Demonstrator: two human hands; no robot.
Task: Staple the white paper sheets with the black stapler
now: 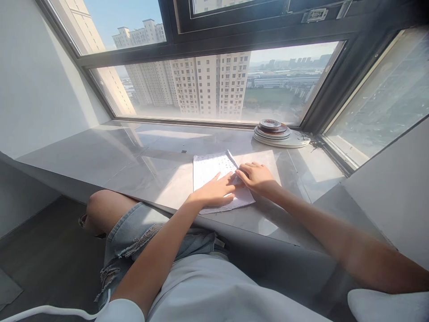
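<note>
A sheet of white paper (209,167) with rows of handwriting lies on the sill near its front edge. My left hand (214,192) rests flat on the lower part of the sheet, its fingers spread. At the sheet's right side, my right hand (257,178) is closed around a light-coloured pen (232,157). The pen's upper end sticks out past the thumb and slants away toward the window. Its lower end is mostly hidden by the fingers of both hands, which are close together.
On the tiled windowsill (161,167), a stack of round plates or discs (273,131) stands at the back right, beside a dark tangled thing (317,144). A small dark piece (184,151) lies behind the paper. The window (208,85) closes off the far side.
</note>
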